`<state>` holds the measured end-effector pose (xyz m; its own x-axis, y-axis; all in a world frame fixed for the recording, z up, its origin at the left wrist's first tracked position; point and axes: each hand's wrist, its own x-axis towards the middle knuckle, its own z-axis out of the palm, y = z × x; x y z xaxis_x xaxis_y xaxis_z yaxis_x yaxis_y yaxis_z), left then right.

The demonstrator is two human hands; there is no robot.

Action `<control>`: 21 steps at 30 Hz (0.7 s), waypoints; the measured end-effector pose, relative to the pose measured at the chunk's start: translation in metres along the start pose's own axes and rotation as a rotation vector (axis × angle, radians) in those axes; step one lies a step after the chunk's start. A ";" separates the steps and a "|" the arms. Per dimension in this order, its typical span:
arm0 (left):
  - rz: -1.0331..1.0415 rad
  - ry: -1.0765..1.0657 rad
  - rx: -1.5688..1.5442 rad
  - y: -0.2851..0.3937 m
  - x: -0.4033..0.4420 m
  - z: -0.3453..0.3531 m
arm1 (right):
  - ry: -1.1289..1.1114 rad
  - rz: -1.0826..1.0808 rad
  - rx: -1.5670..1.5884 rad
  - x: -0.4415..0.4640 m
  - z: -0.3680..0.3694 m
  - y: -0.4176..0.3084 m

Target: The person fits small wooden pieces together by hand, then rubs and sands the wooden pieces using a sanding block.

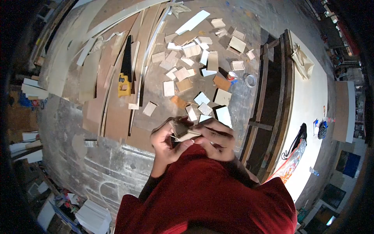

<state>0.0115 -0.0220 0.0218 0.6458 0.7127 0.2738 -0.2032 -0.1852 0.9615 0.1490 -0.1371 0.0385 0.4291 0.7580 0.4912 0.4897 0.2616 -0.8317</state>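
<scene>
Close to my body, at the lower middle, my left hand and my right hand are both closed around a small wooden piece. Its pale face shows between my fingers, and a darker part stands up beside my left fingers. The fingers hide the rest of its shape. Just beyond my hands, small wood blocks and white-faced pieces lie scattered on the floor.
A saw with a yellow handle rests on long boards at the left. To the right stands a white-topped table bearing a cloth bag and a plastic bag. A tape roll lies beyond the blocks.
</scene>
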 end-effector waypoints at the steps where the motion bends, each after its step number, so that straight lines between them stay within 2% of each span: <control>1: -0.128 0.033 -0.139 -0.007 -0.002 -0.001 | -0.063 0.053 -0.020 0.004 0.002 0.001; 4: -0.226 0.001 -0.232 -0.033 -0.007 -0.010 | -0.135 0.125 -0.006 0.009 0.011 0.016; 6: -0.255 -0.012 -0.187 -0.048 -0.010 -0.017 | -0.233 0.195 -0.024 0.011 0.016 0.026; 8: -0.373 0.062 -0.489 -0.057 -0.006 -0.019 | -0.240 0.208 -0.022 0.014 0.022 0.042; 10: -0.411 0.109 -0.588 -0.072 -0.010 -0.024 | -0.262 0.249 0.057 0.019 0.025 0.066; 11: -0.439 0.210 -0.710 -0.078 -0.011 -0.028 | -0.142 0.407 0.118 0.011 0.033 0.092; 12: -0.465 0.313 -0.829 -0.085 -0.013 -0.033 | -0.150 0.472 0.037 0.022 0.034 0.115; 13: -0.498 0.184 -0.892 -0.098 -0.017 -0.051 | -0.065 0.635 0.063 0.026 0.042 0.156; 14: -0.503 0.186 -0.896 -0.107 -0.016 -0.057 | -0.013 0.564 -0.032 0.031 0.047 0.206; 15: -0.509 0.217 -0.944 -0.114 -0.016 -0.061 | -0.056 0.409 -0.298 0.040 0.046 0.250; 16: -0.515 0.248 -0.990 -0.119 -0.014 -0.064 | -0.127 0.372 -0.436 0.052 0.045 0.285; 17: -0.485 0.235 -1.007 -0.120 -0.008 -0.066 | -0.033 0.533 -0.429 0.069 0.057 0.312; 19: -0.509 0.228 -0.986 -0.109 0.007 -0.069 | 0.026 0.452 -0.499 0.081 0.068 0.395; 21: -0.528 0.222 -0.965 -0.106 0.017 -0.074 | 0.029 0.522 -0.516 0.100 0.079 0.408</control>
<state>-0.0105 0.0599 -0.0769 0.6935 0.6698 -0.2653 -0.4904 0.7087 0.5072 0.3319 0.0927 -0.2723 0.7203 0.6893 0.0771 0.5085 -0.4492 -0.7346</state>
